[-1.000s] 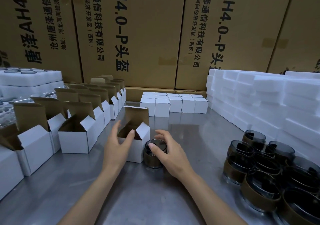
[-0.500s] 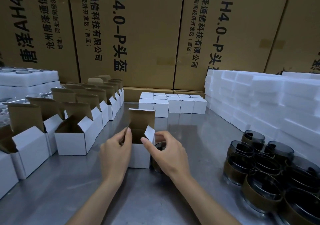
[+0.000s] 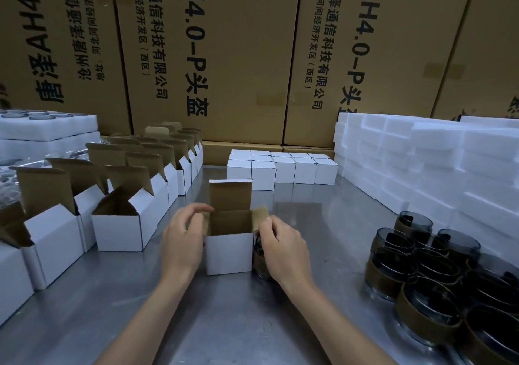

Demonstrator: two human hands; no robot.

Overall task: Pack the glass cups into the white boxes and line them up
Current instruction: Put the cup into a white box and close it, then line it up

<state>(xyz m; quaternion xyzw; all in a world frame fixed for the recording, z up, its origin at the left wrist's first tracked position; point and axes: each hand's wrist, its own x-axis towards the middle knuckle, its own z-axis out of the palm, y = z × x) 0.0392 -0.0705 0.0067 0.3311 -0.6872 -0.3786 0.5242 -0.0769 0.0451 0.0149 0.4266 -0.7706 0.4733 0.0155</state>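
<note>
at the far left, open white boxes (image 3: 118, 224) stood in rows on the steel table (image 3: 224, 322), brown flaps up. the left hand (image 3: 182, 244) curled against the left side of the open box (image 3: 229, 252) at the centre, fingers bent by its left flap. a glass cup (image 3: 259, 258) stood just beside the box's right wall, mostly hidden behind the right hand (image 3: 283, 249), whose fingers pinched the right flap (image 3: 259, 218). behind, closed white boxes (image 3: 280, 168) sat lined up. at the right, more glass cups (image 3: 421, 266) with brown sleeves clustered beside stacked white foam (image 3: 421, 168).
</note>
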